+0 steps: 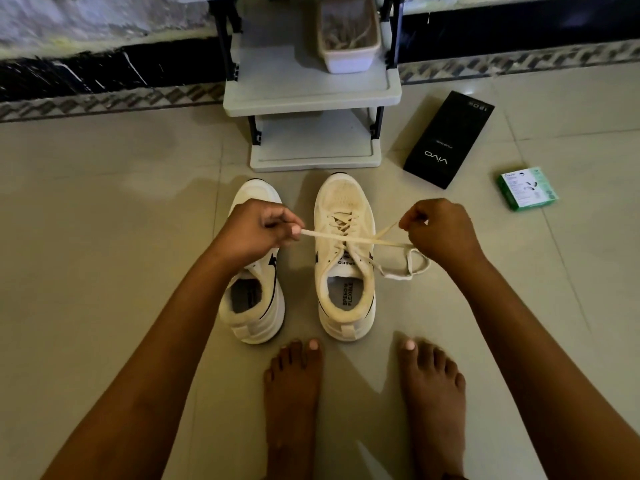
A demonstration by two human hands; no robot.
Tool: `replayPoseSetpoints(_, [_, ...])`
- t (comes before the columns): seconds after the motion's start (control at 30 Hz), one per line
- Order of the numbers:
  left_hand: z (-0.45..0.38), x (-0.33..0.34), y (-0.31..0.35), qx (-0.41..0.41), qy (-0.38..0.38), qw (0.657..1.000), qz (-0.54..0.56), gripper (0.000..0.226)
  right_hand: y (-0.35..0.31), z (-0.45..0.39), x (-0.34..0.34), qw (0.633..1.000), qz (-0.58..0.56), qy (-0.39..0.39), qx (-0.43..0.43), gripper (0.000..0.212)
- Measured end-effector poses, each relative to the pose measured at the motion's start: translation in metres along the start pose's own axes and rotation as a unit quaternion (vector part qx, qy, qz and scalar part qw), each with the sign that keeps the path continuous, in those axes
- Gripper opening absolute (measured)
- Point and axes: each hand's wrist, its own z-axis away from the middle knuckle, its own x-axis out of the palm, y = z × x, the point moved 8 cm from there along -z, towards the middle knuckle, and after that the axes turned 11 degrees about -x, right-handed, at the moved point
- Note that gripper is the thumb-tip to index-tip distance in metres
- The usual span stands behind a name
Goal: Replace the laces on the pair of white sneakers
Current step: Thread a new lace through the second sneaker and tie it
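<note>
Hands [258, 225] [438, 228] on one lace [353, 240], two sneakers [254, 261] [344, 258]

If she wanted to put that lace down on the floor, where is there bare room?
Bare floor tiles lie left of the left sneaker, and between the black box and right hand. It is crowded between the sneakers and her feet.

Two white sneakers stand side by side at frame centre, toes pointing up-frame. Left sneaker [252, 299]: upright, front half hidden. Right sneaker [344, 258]: laced with a cream lace [349, 239], both ends drawn taut sideways, slack looped at its right.
</note>
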Motion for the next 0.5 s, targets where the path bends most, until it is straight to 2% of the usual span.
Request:
replayPoseSetpoints(0.07, [0.0, 0.008, 0.006, 0.013, -0.013, 1.0, 0.023, 0.014, -0.008, 0.003, 0.01, 0.993, 0.1, -0.058, -0.031, 0.025])
replayPoseSetpoints(0.1, [0.001, 0.014, 0.01, 0.022, -0.026, 0.999, 0.026, 0.016, -0.017, 0.005, 0.015, 0.988, 0.114, -0.072, -0.07, 0.031])
replayPoseSetpoints(0.17, [0.003, 0.025, 0.018, 0.045, -0.045, 0.998, 0.015, 0.019, -0.041, 0.009, 0.023, 0.986, 0.003, -0.089, -0.141, 0.035])
replayPoseSetpoints(0.23, [0.003, 0.031, 0.024, 0.059, -0.037, 0.998, 0.002, 0.018, -0.061, 0.015, 0.031, 0.97, -0.129, -0.121, -0.166, 0.028])
replayPoseSetpoints(0.3, [0.005, 0.033, 0.029, 0.069, -0.011, 0.998, 0.003, 0.012, -0.07, 0.016, 0.033, 0.967, -0.141, -0.115, -0.178, 0.02])
replayPoseSetpoints(0.4, [0.008, 0.032, 0.033, 0.088, 0.041, 0.995, -0.016, 0.011, -0.066, 0.015, 0.032, 0.98, -0.081, -0.066, -0.167, 0.019])
replayPoseSetpoints(0.5, [0.008, 0.032, 0.03, 0.082, 0.05, 0.995, 0.016, 0.011, -0.062, 0.013, 0.028, 0.984, 0.05, -0.039, -0.168, 0.033])
